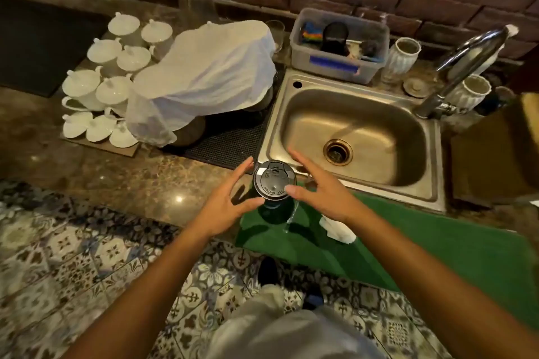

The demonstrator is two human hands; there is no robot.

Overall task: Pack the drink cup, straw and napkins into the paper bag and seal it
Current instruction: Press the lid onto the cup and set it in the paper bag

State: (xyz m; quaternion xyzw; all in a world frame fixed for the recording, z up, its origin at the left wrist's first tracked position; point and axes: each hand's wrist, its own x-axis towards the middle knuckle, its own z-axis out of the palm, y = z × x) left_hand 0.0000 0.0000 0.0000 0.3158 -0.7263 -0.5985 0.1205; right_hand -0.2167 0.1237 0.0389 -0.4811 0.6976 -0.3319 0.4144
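A drink cup with a black lid [274,181] stands on a green mat [408,242] at the counter's front edge, just before the sink. My left hand [224,207] is on its left and my right hand [323,192] on its right, both with fingers spread. Both thumbs lie at the lid's rim, and the other fingers stay off the cup. A thin clear-wrapped straw [291,217] lies on the mat right of the cup. White napkins [338,232] sit partly under my right wrist. A brown paper bag [493,154] lies right of the sink.
A steel sink [353,131] with a tap [463,67] is behind the cup. White teacups [102,90] and a cloth-covered pile [204,76] fill the left counter on a black mat. A grey tub [338,46] stands against the brick wall.
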